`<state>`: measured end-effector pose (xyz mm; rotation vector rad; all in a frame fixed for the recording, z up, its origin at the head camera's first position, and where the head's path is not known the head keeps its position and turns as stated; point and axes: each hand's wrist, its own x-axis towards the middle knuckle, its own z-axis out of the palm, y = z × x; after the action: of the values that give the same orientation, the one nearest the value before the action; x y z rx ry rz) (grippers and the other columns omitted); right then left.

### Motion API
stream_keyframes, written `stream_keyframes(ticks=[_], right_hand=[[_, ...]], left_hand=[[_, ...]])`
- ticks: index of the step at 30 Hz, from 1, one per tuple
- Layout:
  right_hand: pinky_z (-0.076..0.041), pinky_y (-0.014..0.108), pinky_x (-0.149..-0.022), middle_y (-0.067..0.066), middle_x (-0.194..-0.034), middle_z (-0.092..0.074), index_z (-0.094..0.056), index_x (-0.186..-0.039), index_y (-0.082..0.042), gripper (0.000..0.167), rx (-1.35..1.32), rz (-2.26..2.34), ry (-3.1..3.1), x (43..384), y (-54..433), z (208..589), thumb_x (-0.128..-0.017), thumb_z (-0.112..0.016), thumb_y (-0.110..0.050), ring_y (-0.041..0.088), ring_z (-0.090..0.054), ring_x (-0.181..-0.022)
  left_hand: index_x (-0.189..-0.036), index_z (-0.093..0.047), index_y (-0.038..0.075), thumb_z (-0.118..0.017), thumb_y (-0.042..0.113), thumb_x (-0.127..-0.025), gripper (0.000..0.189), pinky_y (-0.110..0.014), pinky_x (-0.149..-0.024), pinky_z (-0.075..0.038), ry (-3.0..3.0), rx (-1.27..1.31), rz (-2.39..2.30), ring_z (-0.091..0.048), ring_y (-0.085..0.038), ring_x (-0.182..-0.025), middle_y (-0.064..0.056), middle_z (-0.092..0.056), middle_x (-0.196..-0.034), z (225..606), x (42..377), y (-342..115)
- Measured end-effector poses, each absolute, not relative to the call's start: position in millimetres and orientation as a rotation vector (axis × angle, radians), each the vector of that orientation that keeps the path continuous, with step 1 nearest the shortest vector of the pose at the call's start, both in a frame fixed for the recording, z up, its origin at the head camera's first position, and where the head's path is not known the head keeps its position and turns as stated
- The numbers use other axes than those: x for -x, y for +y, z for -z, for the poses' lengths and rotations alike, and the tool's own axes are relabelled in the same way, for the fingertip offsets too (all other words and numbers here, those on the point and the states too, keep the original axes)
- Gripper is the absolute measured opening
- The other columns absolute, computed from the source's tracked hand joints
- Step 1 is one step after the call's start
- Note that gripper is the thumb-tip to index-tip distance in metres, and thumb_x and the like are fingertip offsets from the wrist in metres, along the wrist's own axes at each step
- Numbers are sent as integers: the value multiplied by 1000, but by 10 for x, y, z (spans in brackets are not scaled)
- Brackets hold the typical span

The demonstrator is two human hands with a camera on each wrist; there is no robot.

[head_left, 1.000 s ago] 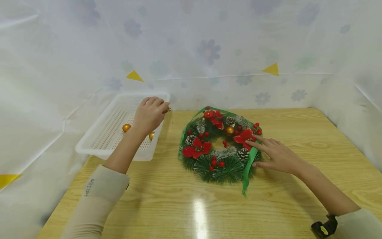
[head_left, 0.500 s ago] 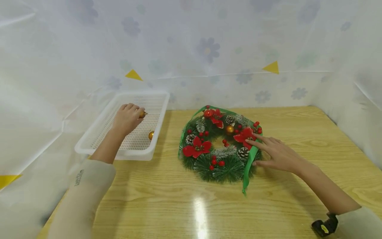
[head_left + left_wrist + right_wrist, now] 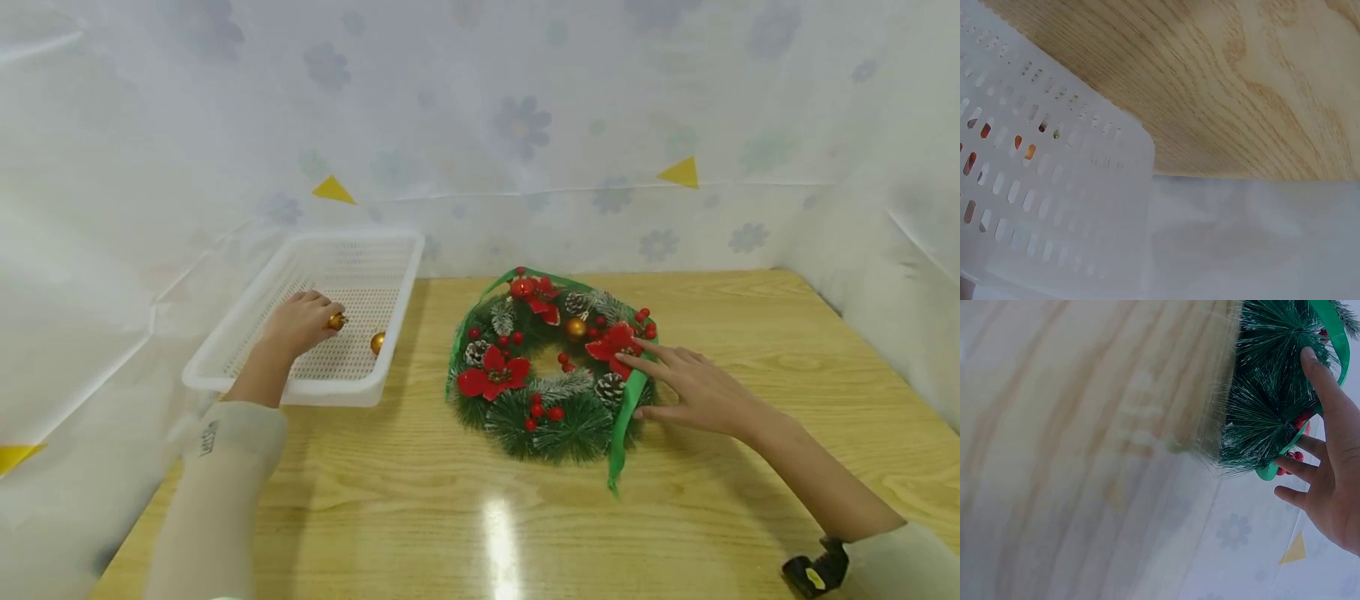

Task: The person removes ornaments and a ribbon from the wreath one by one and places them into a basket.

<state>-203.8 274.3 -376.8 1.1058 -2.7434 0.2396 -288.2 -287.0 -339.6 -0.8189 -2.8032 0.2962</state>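
My left hand (image 3: 294, 323) is down inside the white slotted plastic basket (image 3: 197, 371), its fingers around a gold Christmas ball (image 3: 337, 321) whose cap faces right. Another gold ball (image 3: 377, 342) lies by the basket's right wall. In the left wrist view, bits of orange and skin show through the slots of the basket wall (image 3: 1119, 206); the hand itself is hidden. My right hand (image 3: 697, 387) rests with spread, fairly straight fingers on the right side of a green Christmas wreath (image 3: 577, 425), touching a red flower (image 3: 617, 346) and the green ribbon (image 3: 622, 433).
The wreath also bears pine cones (image 3: 611, 387), red berries (image 3: 536, 410) and a gold ball (image 3: 576, 327). Everything stands on a wooden table (image 3: 420, 500), with flowered plastic sheeting (image 3: 465, 108) behind and at both sides.
My left hand has moved left and down from above the basket's right rim into the basket, with a gold ball in its fingers. My right hand has stayed on the wreath.
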Motion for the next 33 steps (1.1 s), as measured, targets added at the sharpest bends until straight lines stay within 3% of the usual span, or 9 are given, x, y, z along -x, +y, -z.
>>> stream_keyframes(ticks=[16, 23, 29, 33], right_hand=[[-29, 61, -93, 20, -141, -32, -38, -141, -15, 75, -1116, -253, -2741, 2026, 2743, 3768, -80, -66, -49, 42, -40, -118], [-29, 61, -93, 21, -141, -32, -38, -141, -16, 75, -1123, -244, -2736, 2027, 2750, 3768, -80, -65, -50, 42, -40, -118], [-29, 61, -93, 20, -141, -32, -37, -142, -16, 75, -1121, -249, -2733, 2027, 2751, 3767, -80, -65, -50, 42, -40, -118], [-30, 61, -93, 19, -141, -32, -37, -142, -17, 75, -1117, -239, -2737, 2034, 2749, 3766, -80, -64, -51, 42, -40, -118]], left_hand=[[-99, -66, 6, -76, 13, -75, 28, -43, -91, -40, -2806, 1003, -455, -56, -31, -94, -10, -65, -92, 3460, 2916, -2823], [-94, -67, 8, -74, 12, -76, 21, -43, -84, -44, -2790, 1052, -420, -57, -29, -84, -6, -65, -84, 3491, 2923, -2813], [-109, -63, 3, -74, 25, -77, 41, -46, -90, -41, -2899, 974, -391, -55, -34, -97, -14, -63, -101, 3463, 2904, -2803], [-119, -58, 0, -73, 24, -79, 49, -50, -93, -38, -2889, 898, -321, -51, -39, -106, -21, -57, -114, 3425, 2885, -2814]])
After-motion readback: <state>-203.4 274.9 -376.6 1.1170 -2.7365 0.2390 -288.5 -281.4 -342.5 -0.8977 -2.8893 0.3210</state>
